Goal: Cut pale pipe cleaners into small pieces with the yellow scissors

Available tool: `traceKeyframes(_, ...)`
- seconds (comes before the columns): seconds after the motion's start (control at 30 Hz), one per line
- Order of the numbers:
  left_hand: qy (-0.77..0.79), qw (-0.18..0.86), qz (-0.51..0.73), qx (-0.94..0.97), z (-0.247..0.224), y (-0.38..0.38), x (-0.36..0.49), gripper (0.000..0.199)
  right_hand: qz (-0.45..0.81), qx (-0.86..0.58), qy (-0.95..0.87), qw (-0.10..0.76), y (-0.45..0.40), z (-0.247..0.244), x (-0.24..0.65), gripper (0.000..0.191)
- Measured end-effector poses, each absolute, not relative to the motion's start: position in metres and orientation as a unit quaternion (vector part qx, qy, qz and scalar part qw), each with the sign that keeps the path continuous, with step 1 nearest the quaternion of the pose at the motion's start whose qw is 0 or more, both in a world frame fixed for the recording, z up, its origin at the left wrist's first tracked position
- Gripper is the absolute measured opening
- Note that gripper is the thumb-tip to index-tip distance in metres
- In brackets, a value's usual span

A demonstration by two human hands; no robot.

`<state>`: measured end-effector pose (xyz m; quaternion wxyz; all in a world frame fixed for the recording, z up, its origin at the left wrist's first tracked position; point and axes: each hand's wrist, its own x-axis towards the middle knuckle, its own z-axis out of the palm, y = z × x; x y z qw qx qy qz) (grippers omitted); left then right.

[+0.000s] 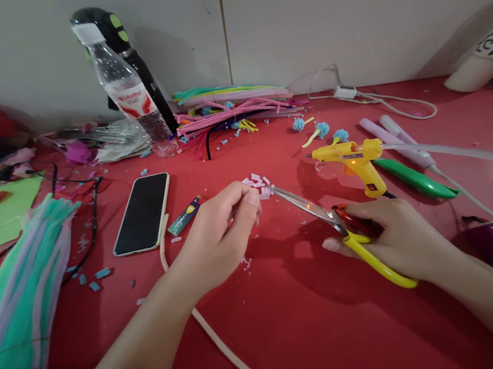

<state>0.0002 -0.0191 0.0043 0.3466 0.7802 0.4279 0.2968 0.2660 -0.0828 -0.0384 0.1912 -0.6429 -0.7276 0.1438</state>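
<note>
While the left hand (223, 229) holds its thumb and forefinger together, the right hand (395, 236) is closed around the handles of the scissors (305, 203); whether anything sits between the left fingertips, I cannot tell. Beyond both hands, the red bench (326, 334) meets a pale wall (316, 5). Its surface gives open room between the forearms, crossed by a white cable (228, 349) that runs under the left forearm. Left of the left hand, a small tube (185, 216) and a phone (143, 214) limit the room, with a bundle of fuzzy stems (22, 307) farther out. Just beyond the right hand lie a yellow glue gun (352, 158) and a green tool (414, 178).

The scissors have long, narrow silver blades lying almost together, one yellow handle loop and a red and black one. They slant from the right hand toward the left fingertips, with their tip at a small pile of pale pink pieces (255, 182) just past those fingertips.
</note>
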Motion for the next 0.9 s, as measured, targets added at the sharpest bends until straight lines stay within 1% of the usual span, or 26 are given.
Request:
traceKeyframes(0.2,0.426,0.355,0.298,0.777,0.0024,-0.0176,0.0006,0.031,0.143,-0.644,-0.731,0.174,-0.0833,-0.0421,0.2668,0.057)
traceKeyframes(0.43,0.423,0.360,0.295,0.778,0.0011,-0.0182,-0.0005,0.030,0.146,-0.633,-0.733,0.203,-0.0810,-0.0437,0.2684,0.058)
traceKeyframes(0.67,0.420,0.359,0.298,0.778,0.0014,-0.0174,-0.0004,0.029,0.139,-0.641,-0.734,0.177,-0.0835,-0.0384,0.2660,0.055)
traceKeyframes(0.9,0.423,0.362,0.300,0.775,0.0021,-0.0185,-0.0014,0.028,0.147,-0.638,-0.735,0.179,-0.0816,-0.0430,0.2675,0.058)
